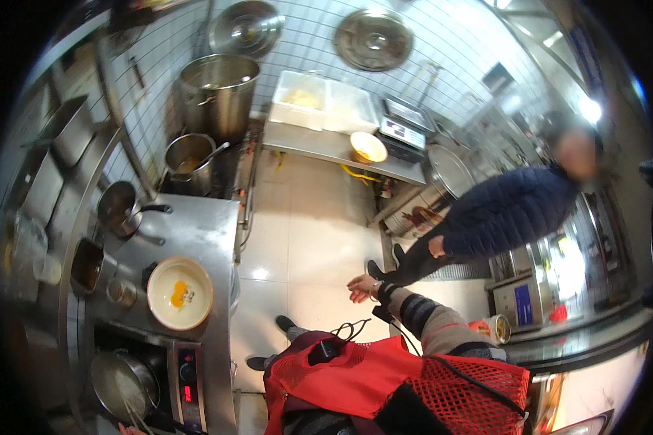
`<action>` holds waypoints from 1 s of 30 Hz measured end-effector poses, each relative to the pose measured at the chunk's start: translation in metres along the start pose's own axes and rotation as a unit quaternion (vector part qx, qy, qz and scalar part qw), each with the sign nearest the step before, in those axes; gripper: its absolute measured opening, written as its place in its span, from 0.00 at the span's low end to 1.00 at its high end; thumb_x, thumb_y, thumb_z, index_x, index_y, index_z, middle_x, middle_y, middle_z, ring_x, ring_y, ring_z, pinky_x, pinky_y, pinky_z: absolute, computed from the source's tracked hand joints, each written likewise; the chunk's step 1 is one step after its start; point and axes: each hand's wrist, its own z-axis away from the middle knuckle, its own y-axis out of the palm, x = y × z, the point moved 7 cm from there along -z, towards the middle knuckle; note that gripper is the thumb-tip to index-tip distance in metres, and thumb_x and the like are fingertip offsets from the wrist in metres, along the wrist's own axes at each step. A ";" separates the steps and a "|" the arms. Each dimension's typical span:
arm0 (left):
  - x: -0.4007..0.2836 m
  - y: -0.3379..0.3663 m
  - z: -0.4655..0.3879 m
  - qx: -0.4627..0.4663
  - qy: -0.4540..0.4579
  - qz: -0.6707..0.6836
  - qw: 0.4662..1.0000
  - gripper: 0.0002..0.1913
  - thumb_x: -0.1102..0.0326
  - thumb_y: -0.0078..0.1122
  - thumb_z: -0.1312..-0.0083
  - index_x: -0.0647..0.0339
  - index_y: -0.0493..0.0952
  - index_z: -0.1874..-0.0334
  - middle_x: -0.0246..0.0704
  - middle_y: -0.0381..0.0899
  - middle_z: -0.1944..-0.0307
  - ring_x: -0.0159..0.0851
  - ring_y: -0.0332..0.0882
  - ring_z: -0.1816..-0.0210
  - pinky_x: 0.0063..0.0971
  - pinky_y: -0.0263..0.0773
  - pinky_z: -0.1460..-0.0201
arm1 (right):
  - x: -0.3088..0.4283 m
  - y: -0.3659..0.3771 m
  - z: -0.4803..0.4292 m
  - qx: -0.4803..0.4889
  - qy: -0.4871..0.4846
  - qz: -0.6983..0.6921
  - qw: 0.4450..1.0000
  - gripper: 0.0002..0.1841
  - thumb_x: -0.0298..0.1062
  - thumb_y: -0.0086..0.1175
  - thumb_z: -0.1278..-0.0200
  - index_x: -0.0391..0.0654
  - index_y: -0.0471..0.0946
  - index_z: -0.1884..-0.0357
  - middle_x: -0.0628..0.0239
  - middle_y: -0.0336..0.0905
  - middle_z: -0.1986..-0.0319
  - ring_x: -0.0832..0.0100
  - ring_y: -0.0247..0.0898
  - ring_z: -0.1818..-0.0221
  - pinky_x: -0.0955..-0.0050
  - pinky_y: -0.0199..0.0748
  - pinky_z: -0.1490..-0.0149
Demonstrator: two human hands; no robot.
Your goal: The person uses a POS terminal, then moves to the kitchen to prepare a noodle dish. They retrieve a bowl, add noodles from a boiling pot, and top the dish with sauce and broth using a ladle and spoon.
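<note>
My right hand (363, 288) hangs over the tiled floor in front of me, empty, its fingers loosely apart. At the bottom left edge my left hand (133, 429) is mostly cut off. Its fingers are at a pair of chopsticks (126, 401), whose far ends reach into a metal pot (121, 383). The pot sits on an induction cooker (188, 375) with a lit red display. Beyond it on the steel counter (196, 228) stands a large cream bowl (166, 307), which holds something orange-yellow and small dark and green bits.
A person in a dark padded jacket (511, 212) stands at the right. Small pans (118, 204) and a metal container (90, 266) line the counter. Farther off are a tall stockpot (223, 103), a smaller pot with a ladle (190, 176), white tubs (296, 117), a yellowish bowl (369, 147) and a scale (402, 133).
</note>
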 end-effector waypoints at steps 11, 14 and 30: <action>-0.182 0.112 -0.005 -0.066 0.281 0.191 0.938 0.11 0.70 0.56 0.27 0.71 0.83 0.53 0.49 0.82 0.55 0.52 0.81 0.58 0.41 0.80 0.56 | -0.183 -0.070 -0.037 -0.098 0.032 -0.158 0.982 0.15 0.32 0.59 0.32 0.43 0.78 0.45 0.52 0.84 0.73 0.59 0.82 0.77 0.59 0.80 0.76; -0.233 0.114 0.056 0.071 0.168 0.191 0.964 0.13 0.67 0.55 0.26 0.72 0.83 0.52 0.51 0.82 0.53 0.53 0.82 0.56 0.42 0.80 0.52 | -0.244 -0.115 -0.029 -0.101 -0.009 -0.215 0.971 0.21 0.33 0.60 0.34 0.42 0.74 0.39 0.55 0.84 0.72 0.60 0.83 0.75 0.61 0.82 0.73; -0.390 0.123 0.176 0.130 0.286 0.224 0.923 0.10 0.68 0.63 0.31 0.68 0.85 0.54 0.47 0.85 0.58 0.54 0.82 0.58 0.42 0.78 0.51 | -0.507 -0.179 0.027 -0.185 0.117 -0.291 0.931 0.13 0.40 0.51 0.27 0.39 0.79 0.62 0.59 0.85 0.70 0.64 0.85 0.71 0.64 0.82 0.71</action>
